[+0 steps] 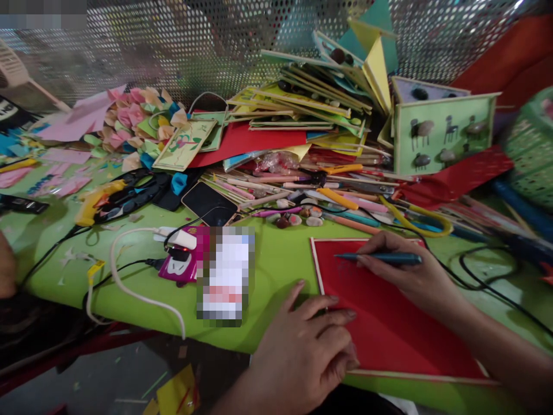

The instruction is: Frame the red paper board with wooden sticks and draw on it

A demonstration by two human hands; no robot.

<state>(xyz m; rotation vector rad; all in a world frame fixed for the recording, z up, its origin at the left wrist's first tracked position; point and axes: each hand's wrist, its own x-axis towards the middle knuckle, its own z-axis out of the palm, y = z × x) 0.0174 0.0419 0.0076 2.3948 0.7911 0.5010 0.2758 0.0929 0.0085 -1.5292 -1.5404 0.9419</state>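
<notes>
A red board (pixel 389 323) with a pale border lies on the green table (pixel 276 276). Over its upper part, my right hand (pixel 400 268) is closed around a dark teal pen (pixel 389 259), whose tip points left near faint marks at the board's upper left. My left hand (pixel 302 346) has its fingers spread and rests at the board's left edge, some fingertips on the red surface; nothing shows in it. Left of the board lies a phone (pixel 227 274) with a blurred screen, next to a magenta power strip (pixel 179 268) holding a white plug (pixel 181 237).
Behind are pens, painted stones (pixel 294 219), a dark phone (pixel 210 204), stacked cards (pixel 298 104) and a green framed picture (pixel 444 135). A yellow glue gun (pixel 99 202) lies left. Black cables (pixel 479 282) run at right. Part of another person's arm (pixel 6 265) shows at far left.
</notes>
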